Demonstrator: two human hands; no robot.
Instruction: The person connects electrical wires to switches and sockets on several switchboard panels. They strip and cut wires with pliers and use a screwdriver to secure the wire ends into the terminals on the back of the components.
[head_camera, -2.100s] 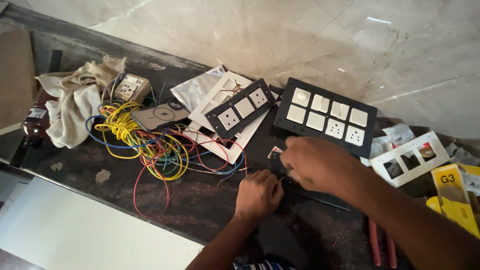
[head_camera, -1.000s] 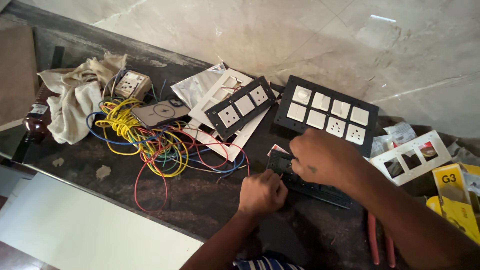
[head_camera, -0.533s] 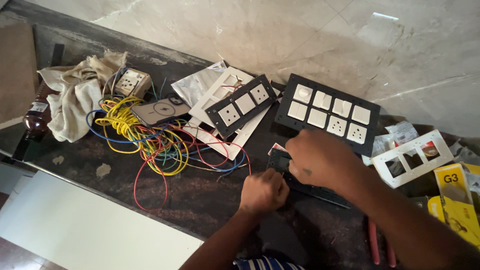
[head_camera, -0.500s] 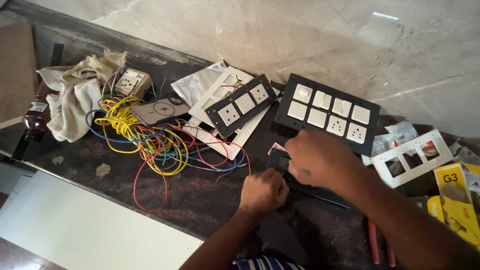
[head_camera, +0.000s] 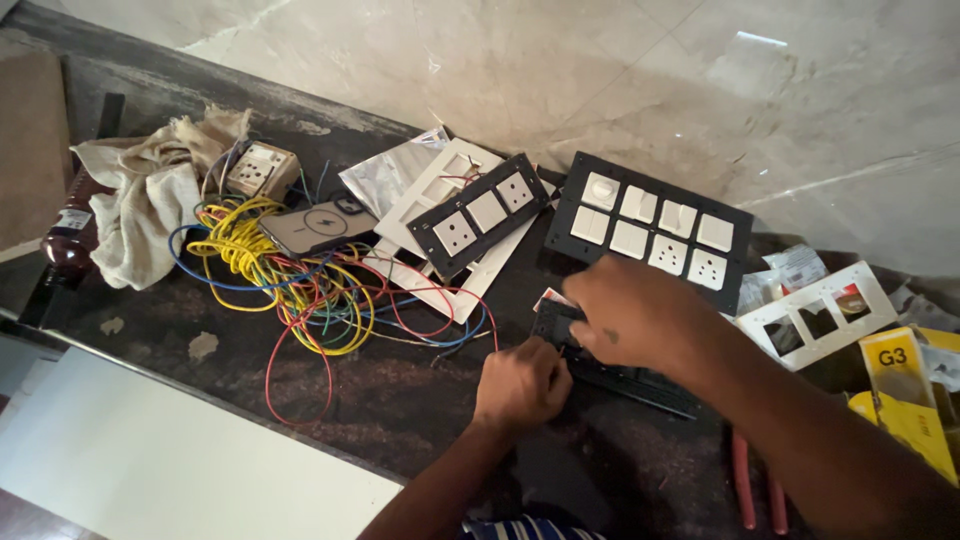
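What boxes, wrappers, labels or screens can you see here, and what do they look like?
Yellow box: far right edge of the counter, rectangular, with black print.
Clear plastic wrapper: beside the white plate, shiny and crinkled.
Small wrapper: right of the big black switch panel, crumpled, pale.
Bottle label: on the brown bottle at far left, white.
Phone: on the wires, grey back up.

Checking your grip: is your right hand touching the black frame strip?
Touching. The head view shows the right hand resting over the black frame strip, no gap visible.

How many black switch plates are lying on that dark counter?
3. A long black plate with three white modules lies centre; a bigger black plate with eight sits right of it; a third black frame lies partly hidden under the person's hands. Others may be hidden.
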